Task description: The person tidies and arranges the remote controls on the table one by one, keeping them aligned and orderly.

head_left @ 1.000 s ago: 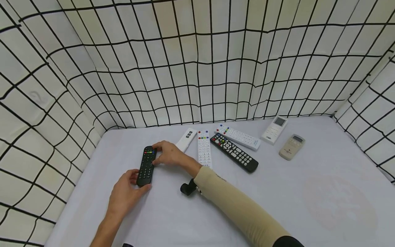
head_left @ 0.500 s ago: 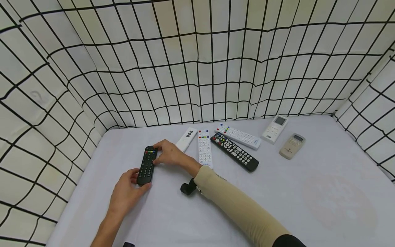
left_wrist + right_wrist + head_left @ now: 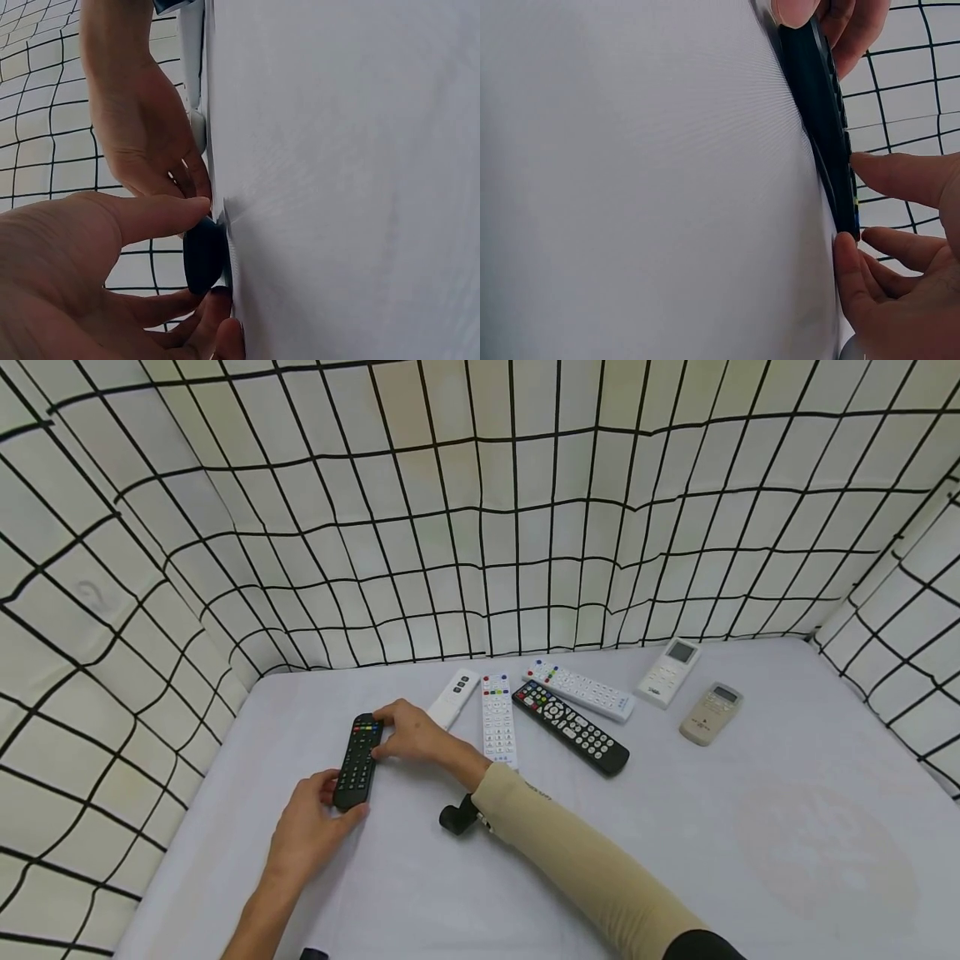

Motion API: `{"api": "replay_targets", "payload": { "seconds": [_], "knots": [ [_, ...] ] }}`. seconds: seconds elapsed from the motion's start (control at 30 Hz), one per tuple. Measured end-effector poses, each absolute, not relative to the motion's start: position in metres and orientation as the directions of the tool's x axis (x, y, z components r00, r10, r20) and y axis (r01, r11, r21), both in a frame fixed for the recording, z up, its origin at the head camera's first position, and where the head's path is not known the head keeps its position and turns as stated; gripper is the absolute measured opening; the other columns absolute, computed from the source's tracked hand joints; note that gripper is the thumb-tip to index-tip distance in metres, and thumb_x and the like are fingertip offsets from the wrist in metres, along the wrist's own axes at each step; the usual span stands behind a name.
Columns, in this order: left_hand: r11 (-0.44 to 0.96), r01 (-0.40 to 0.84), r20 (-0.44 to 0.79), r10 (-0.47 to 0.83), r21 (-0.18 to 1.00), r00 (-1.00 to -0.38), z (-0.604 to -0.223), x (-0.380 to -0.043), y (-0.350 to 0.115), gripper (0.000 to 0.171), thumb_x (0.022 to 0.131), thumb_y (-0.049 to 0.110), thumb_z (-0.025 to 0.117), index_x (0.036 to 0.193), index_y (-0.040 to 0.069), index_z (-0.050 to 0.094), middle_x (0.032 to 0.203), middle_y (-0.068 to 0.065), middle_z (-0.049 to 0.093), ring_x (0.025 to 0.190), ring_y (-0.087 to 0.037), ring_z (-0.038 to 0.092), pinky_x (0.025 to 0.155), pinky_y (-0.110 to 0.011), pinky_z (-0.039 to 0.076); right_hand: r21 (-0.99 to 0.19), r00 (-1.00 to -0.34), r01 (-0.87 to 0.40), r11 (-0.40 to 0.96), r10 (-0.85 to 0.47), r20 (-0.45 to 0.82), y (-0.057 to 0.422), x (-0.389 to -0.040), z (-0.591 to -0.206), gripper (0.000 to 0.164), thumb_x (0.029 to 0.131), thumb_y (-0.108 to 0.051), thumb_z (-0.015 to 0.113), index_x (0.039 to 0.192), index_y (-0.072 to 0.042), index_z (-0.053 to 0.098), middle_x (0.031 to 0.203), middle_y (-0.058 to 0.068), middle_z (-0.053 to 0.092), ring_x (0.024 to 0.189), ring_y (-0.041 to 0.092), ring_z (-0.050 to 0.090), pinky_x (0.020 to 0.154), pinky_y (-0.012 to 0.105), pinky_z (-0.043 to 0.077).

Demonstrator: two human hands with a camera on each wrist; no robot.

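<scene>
A black remote control (image 3: 357,762) lies on the white tabletop at the left, in the head view, its coloured buttons at the far end. My left hand (image 3: 309,827) holds its near end, thumb at one side and fingers at the other; the left wrist view shows that end of the remote (image 3: 202,255) between them. My right hand (image 3: 414,732) holds the far end. In the right wrist view, its thumb (image 3: 904,176) touches the button face and its fingers (image 3: 851,270) sit at the tip, close over the cloth.
Right of the hands lie a slim white remote (image 3: 453,700), a white remote (image 3: 497,718), another white one (image 3: 581,691), a larger black one (image 3: 572,728), a white remote with a screen (image 3: 667,673) and a beige one (image 3: 710,716). Black netting (image 3: 480,560) surrounds the table's back and sides.
</scene>
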State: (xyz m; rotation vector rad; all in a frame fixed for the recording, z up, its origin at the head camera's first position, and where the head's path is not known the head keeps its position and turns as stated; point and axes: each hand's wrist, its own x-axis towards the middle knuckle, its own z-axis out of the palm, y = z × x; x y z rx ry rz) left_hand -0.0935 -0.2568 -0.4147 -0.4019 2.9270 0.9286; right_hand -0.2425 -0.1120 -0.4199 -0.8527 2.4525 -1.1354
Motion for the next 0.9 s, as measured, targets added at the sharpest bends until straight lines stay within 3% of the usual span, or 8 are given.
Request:
{"api": "replay_targets", "payload": {
  "seconds": [0.23,0.47,0.9],
  "knots": [
    [0.787,-0.238,-0.093,-0.227,0.570,-0.970,-0.414,-0.092,-0.252,0.083,0.093,0.032,0.076,0.152,-0.011,0.037,0.140,-0.034,0.044,0.128,-0.047,0.049,0.101,-0.060,0.045,-0.778,-0.784,-0.352,0.520,-0.618,-0.058,-0.109,-0.238,-0.412,0.060,0.094,-0.022,0.079,0.147,-0.007,0.057,0.146,0.012,0.061,0.134,0.023,0.061,0.104,0.027,0.052],
    [0.769,-0.176,0.059,-0.267,0.614,-0.962,-0.409,-0.093,-0.242,0.069,0.092,0.026,0.077,0.147,-0.006,0.048,0.142,-0.030,0.045,0.129,-0.043,0.044,0.098,-0.054,0.042,-0.832,-0.799,-0.314,0.457,-0.601,-0.029,-0.099,-0.241,-0.404,0.050,0.101,-0.025,0.069,0.147,-0.008,0.057,0.148,0.009,0.061,0.133,0.022,0.063,0.095,0.024,0.056],
    [0.742,-0.100,0.141,-0.255,0.662,-0.957,-0.408,-0.103,-0.222,0.058,0.095,0.018,0.074,0.145,-0.003,0.052,0.142,-0.025,0.049,0.131,-0.040,0.047,0.107,-0.056,0.044,-0.854,-0.843,-0.333,0.400,-0.532,0.079,-0.059,-0.261,-0.390,0.044,0.103,-0.022,0.066,0.143,-0.005,0.058,0.145,0.015,0.061,0.131,0.025,0.061,0.104,0.034,0.054]
  ]
}}
